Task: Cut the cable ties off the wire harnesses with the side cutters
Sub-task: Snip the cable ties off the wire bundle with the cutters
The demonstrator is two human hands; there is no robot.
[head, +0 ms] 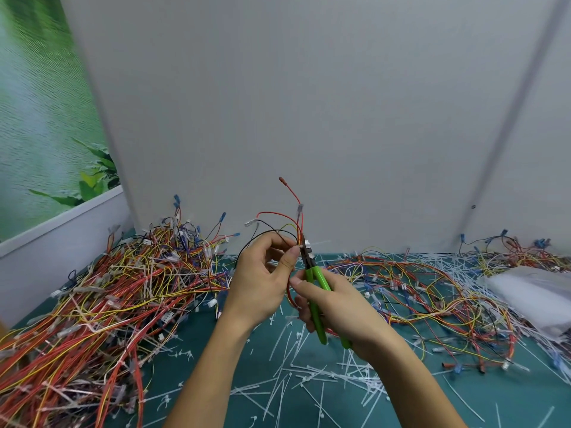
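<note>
Left hand (262, 279) is held above the counter, fingers and thumb curled, pinching a small harness (278, 214) of red, black and yellow wires. The wire ends fan up and away from the hand, with white connectors on some tips. Right hand (336, 307) is just right of it, wrapped round the green handles of the cutters (321, 281), thumb on the near handle. The handles are close together. The cutter nose points up and far, touching the harness right beside the left fingertips, at a white tie (318, 243) whose tail sticks out to the right. Cannot tell if the tie is cut through.

Below the hands, the teal counter (197, 359) is littered with loose white cut ties (296, 375), thickest near and right. Left side: a big tangled pile (108, 298) of red, yellow and blue harnesses, many with ties on them. Right side: looser harnesses (432, 291) spread in loops. Far right: a white plastic bag (531, 291) on the counter. Grey wall (309, 103) behind, green leafy poster (37, 118) at far left.
</note>
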